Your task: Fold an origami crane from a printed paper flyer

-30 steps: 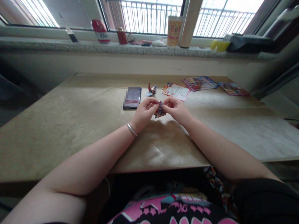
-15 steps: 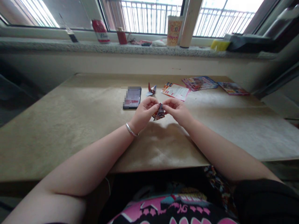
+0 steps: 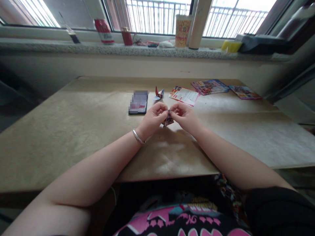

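Observation:
A small folded piece of printed paper (image 3: 168,122) is pinched between both hands, just above the table. My left hand (image 3: 154,117), with a silver bangle at the wrist, grips its left side between thumb and fingers. From the right, my right hand (image 3: 185,115) pinches the paper's upper part, thumb against the left thumb. The fingers hide much of the paper. Just beyond the hands stands a folded paper crane (image 3: 159,94). A phone (image 3: 138,103) with a lit screen lies to the left of it.
Printed sheets (image 3: 185,95) lie beyond my right hand, with a stack of colourful leaflets (image 3: 210,87) and another stack (image 3: 245,92) farther right on the table (image 3: 73,131). On the windowsill stand a red can (image 3: 103,31), a red bottle (image 3: 127,36) and a patterned cup (image 3: 182,31).
My right hand has shifted slightly left, bringing the thumbs closer together over the folded paper. The camera view has moved a little. Both hands still hold the paper.

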A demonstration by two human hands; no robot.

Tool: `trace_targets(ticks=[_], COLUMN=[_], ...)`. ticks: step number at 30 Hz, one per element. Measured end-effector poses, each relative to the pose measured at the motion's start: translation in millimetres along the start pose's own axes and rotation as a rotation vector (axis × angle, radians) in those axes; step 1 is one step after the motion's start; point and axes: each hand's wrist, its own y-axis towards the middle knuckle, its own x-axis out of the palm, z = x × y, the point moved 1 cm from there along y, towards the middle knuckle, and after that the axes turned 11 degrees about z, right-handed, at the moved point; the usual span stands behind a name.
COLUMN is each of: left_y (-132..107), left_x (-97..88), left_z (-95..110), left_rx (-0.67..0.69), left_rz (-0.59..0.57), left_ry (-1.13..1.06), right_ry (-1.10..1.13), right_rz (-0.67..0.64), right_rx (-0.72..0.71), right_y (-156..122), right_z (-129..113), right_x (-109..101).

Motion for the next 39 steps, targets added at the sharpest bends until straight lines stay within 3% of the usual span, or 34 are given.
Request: trace_targets(ticks=[11, 18, 22, 27, 33, 39], left_y=[-0.1, 3.4, 8.4, 12.1, 12.6, 13.7], left_x=[-2.2, -6.5, -9.6, -12.8, -15.3, -16.0], left_z=[-7.5, -15.2, -20.3, -23.3, -26.0, -28.5], left_rx=[0.061, 0.122, 0.071, -0.001, -0.056, -0.028], left_rz=[-0.068, -0.006, -0.014, -0.040, -0.046, -0.088], left_ry=[0.050, 0.118, 0.055, -0.007, 0.063, 0.155], right_ry=[-0.026, -0.108, -0.186, -0.098, -0.083, -0.168], right_rz=[0.094, 0.027, -0.063, -0.120, -0.100, -0.051], right_rx=[-0.022, -0.016, -0.028, 0.089, 0.131, 0.111], right_y=[2.7, 3.7, 3.8, 5.3, 8.3, 11.2], right_z=[8.9, 10.2, 9.4, 19.8, 32.3, 35.8], right_x=[-6.8, -11.0, -14.4, -14.0, -14.6, -17.6])
